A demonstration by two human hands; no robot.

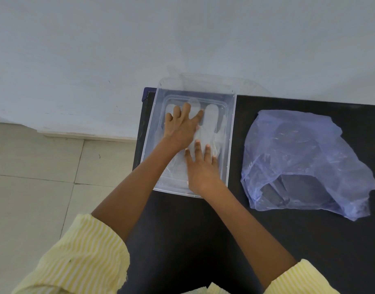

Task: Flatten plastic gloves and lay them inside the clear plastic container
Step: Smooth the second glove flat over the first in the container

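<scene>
Clear, thin plastic is what this job is all about. To the left of the clear plastic container (pixel 230 132) is a pale tiled floor (pixel 34 177). The container is a see-through box with straight walls and round corners, and it sits at the left end of a black table (pixel 203 230). Inside the container lies a plastic glove (pixel 211 119), flat on the bottom with its fingers pointing away from the person. The left hand (pixel 181 126) is open with fingers spread, and it presses down on the far part of the glove. The right hand (pixel 201 168) is open too, palm down, and it presses the near part, just inside the container's front wall. Neither hand pinches anything. The glove looks very light, soft and floppy, and it may be slippery, so flat palms probably work best to smooth it, and the cuff edge seems the best spot to lift it. To the right of the container lies a crinkly purple plastic bag (pixel 305 158).
</scene>
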